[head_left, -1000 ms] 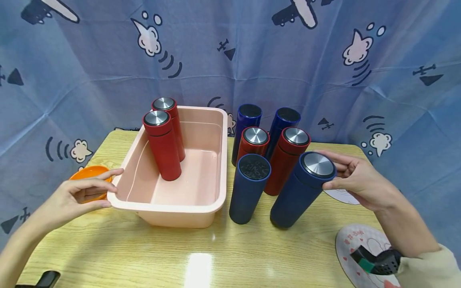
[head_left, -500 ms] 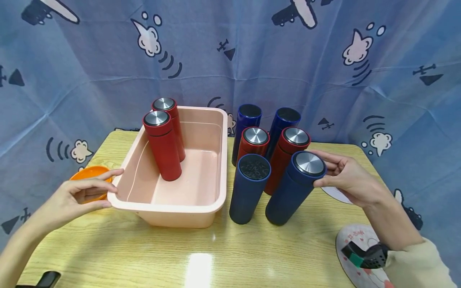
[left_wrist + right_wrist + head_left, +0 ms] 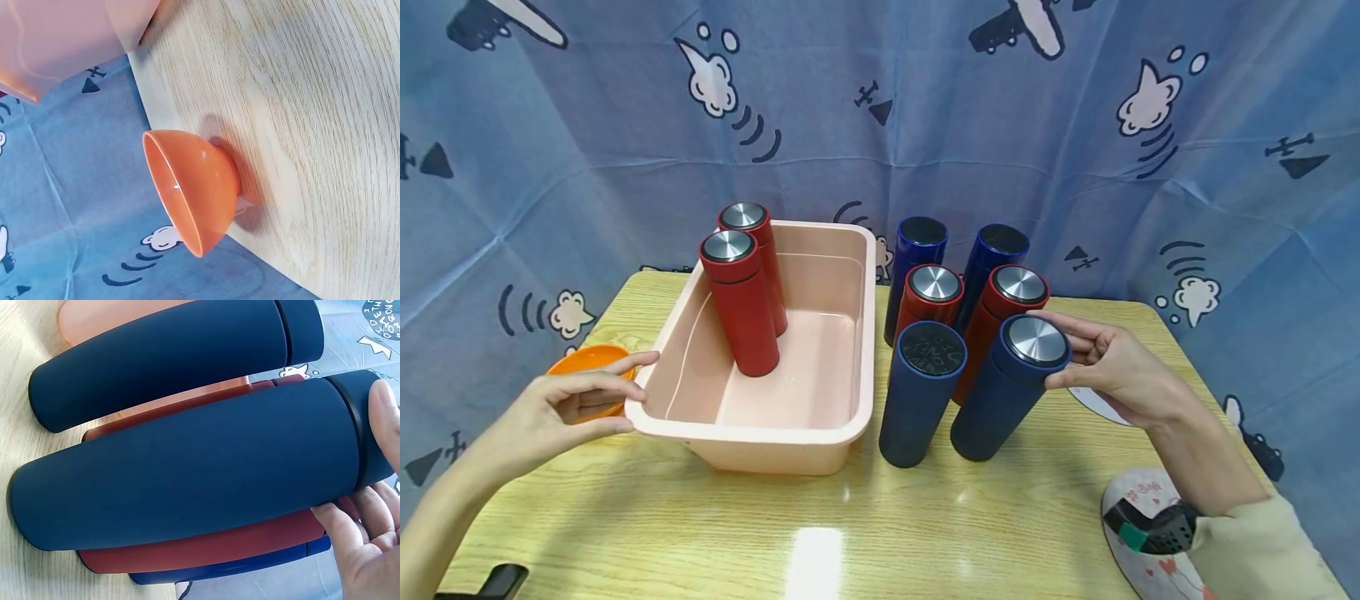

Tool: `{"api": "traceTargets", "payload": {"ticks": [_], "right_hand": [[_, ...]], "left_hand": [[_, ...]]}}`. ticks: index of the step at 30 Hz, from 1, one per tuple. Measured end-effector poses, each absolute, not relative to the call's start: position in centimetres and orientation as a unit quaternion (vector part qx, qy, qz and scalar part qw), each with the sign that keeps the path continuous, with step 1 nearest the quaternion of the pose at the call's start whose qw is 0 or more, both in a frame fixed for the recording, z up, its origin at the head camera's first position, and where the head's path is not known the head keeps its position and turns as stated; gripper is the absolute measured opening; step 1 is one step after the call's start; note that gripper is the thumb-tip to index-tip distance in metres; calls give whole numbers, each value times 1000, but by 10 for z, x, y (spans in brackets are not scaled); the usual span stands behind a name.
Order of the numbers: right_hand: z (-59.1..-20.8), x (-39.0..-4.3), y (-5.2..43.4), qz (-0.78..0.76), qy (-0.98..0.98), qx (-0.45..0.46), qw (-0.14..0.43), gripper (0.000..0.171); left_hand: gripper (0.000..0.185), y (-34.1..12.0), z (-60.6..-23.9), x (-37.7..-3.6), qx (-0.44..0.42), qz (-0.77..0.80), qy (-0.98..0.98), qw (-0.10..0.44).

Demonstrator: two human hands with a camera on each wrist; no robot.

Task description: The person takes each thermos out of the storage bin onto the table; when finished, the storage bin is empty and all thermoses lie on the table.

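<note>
Gripping the lid end of a dark navy cylindrical flask with a brushed steel cap [image 3: 1009, 387], the right hand [image 3: 1112, 371] has thumb and fingers curled round the top of it, so it's definitely holding, not just touching. The wrist view shows the fingers [image 3: 382, 419] wrapped over the band near the cap. The flask stands on the table just left of that hand, tilted a bit away from the palm, base down on the wood.

Right beside it, further left of the hand, is a second navy flask with a dark textured lid [image 3: 921, 393], upright and very close, maybe touching, hard to say. Behind those two sit two red steel-capped flasks [image 3: 928, 300], and behind them two glossy blue flasks [image 3: 916, 258].

Way over on the other side, the left hand [image 3: 561, 408] rests loosely curved against the near corner of the pale pink plastic tub [image 3: 790, 437], fingers relaxed rather than clamped, looks like it's just steadying it. Two more red flasks [image 3: 741, 304] stand inside the tub. A small orange plastic bowl [image 3: 194, 190] sits just past the left hand.

My read: this is the placing or grabbing step on the navy flask. Next move needs a firm hold and an upright lift so it doesn't knock its neighbour.
</note>
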State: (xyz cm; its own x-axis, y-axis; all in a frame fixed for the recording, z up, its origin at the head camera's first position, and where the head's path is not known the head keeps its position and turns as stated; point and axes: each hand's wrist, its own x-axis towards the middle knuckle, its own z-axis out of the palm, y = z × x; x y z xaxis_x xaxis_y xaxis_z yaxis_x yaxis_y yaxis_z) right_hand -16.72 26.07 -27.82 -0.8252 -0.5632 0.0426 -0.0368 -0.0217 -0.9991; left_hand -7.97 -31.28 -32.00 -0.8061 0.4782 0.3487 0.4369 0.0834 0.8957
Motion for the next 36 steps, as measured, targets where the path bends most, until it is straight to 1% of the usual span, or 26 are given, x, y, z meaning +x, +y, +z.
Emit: {"api": "traceTargets", "payload": {"ticks": [9, 14, 16, 24, 28, 31, 36], "right_hand": [[-279, -167, 259, -677, 673, -222, 198, 69], [-279, -166, 259, -676, 675, -212, 205, 70], [-279, -166, 259, -669, 685, -208, 202, 71], [-276, -165, 257, -642, 714, -205, 190, 72], [-274, -166, 260, -646, 708, -213, 188, 73], [-271, -165, 263, -650, 704, -222, 182, 72], [-259, -161, 273, -648, 704, -243, 163, 67]], "left_hand": [[38, -312, -318, -77, 288, 592, 753, 18], [40, -313, -320, -78, 306, 610, 731, 9], [40, -313, -322, -79, 320, 620, 717, 5], [41, -313, -323, -79, 319, 621, 716, 4], [39, -313, -321, -78, 295, 606, 739, 14], [38, -313, -320, -78, 283, 594, 753, 20], [39, -314, -321, -79, 301, 602, 740, 17]]}}
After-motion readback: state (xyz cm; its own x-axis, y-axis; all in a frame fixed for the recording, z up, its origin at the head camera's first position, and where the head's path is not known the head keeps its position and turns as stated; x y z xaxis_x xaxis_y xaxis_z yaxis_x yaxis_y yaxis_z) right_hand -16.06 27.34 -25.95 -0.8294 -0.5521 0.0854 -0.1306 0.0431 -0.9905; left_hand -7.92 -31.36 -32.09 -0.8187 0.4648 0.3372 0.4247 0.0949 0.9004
